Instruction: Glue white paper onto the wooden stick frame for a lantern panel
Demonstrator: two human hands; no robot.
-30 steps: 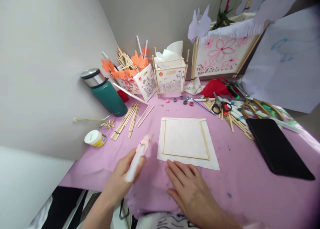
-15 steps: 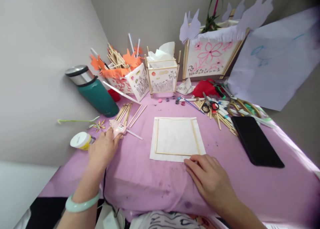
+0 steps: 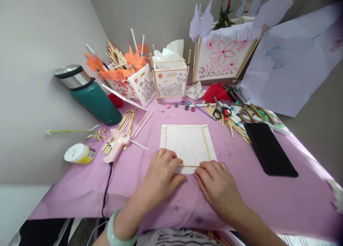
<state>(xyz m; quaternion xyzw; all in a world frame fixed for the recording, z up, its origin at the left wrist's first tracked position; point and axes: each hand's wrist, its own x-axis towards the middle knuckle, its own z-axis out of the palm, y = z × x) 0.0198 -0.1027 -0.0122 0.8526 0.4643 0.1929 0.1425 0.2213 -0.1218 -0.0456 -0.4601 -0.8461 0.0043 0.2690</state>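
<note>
Foremost, two forearms angling inward from the near edge, the left with a pale green bangle (image 3: 115,228) at the wrist. Left hand (image 3: 163,171): palm down, half open, thumb apart from the fingers, fingertips over the near left corner of the work; no pinch visible. Right hand (image 3: 218,183): palm down, fingers together, lightly bent at the near right corner; whether it grips cannot be told. One white sheet (image 3: 184,142), paper or cloth, flat on the pink-covered bench (image 3: 268,199) just beyond the hands, bearing a frame of thin wooden sticks (image 3: 206,144). Handling, as judged: light; sheet soft, easily creased; sticks stiff but slender, liable to snap. Best held by the near stick (image 3: 190,165), close to its ends. Left, apart: one pink glue gun (image 3: 119,143), corded, beside bundled sticks (image 3: 128,121). Right: one black phone (image 3: 269,149). Behind: teal bottle (image 3: 93,101); small illustrated stick-framed box (image 3: 171,82).
</note>
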